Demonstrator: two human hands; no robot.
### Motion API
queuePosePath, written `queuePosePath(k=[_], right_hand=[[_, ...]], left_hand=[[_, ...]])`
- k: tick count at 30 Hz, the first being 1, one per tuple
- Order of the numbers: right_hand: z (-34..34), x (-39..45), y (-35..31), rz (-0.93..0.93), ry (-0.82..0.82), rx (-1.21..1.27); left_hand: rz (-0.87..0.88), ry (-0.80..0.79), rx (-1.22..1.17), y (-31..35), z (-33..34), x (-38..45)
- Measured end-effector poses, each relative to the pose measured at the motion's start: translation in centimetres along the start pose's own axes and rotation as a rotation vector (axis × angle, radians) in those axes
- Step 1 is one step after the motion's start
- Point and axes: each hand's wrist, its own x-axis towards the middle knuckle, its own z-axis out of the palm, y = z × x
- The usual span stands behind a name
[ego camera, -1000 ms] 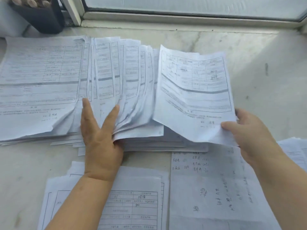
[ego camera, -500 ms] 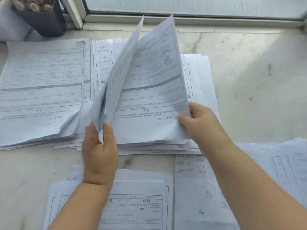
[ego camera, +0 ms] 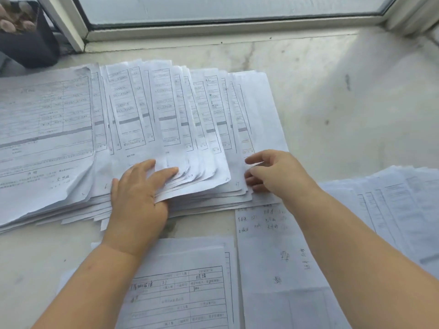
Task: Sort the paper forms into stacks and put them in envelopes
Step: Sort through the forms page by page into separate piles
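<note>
Fanned paper forms (ego camera: 166,119) lie on marble sill (ego camera: 332,103) | left hand (ego camera: 140,195) – fingers straight, pressing lower corners flat | right hand (ego camera: 273,172) – fingers curled, pinching bottom sheets' right edge | loose form (ego camera: 180,288) nearer, below.

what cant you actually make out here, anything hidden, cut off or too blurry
Head view, the only one:
- Printed text on the fanned forms: too small and blurred to read.
- Lower sheets of that stack: covered by the sheets above.
- Left hand: its fingertips slip under raised sheets.
- Right hand: whether its curled fingers pinch a sheet edge is unclear.
- Dark pot, top left: cut off by the frame edge.
- Stack at right: cut off by the right edge.
- No envelopes visible.
</note>
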Motion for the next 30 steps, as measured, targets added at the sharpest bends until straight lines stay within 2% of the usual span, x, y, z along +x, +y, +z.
queuePosePath(k=[7, 11, 14, 17, 21, 28, 30], right_hand=[[-0.4, -0.5, -0.4, -0.022, 0.050, -0.078], [-0.3, -2.2, 0.8, -0.202, 0.206, -0.087], [0.2, -5.4, 2.8, -0.308, 0.239, -0.043], [1.1, -9.9, 5.8, -0.362, 0.185, -0.048], [3.0, -17.0, 10.9, -0.396, 0.073, -0.172], [4.4, -25.4, 17.3, -0.603, 0.027, -0.600], [4.2, -26.8, 18.3, -0.623, 0.059, -0.647]], left_hand=[[0.088, -0.217, 0.242, 0.8, -1.8, 0.6], [0.134, -0.284, 0.262, 0.5, -2.4, 0.7], [0.160, -0.254, 0.319, 0.6, -2.1, 0.7], [0.292, -0.116, 0.343, 1.1, -1.9, -0.6], [0.478, 0.037, 0.146, 1.2, -1.3, -8.0], [0.576, -0.018, 0.068, -2.3, 2.3, -25.0], [0.567, -0.054, 0.077, -2.7, 2.8, -28.4]])
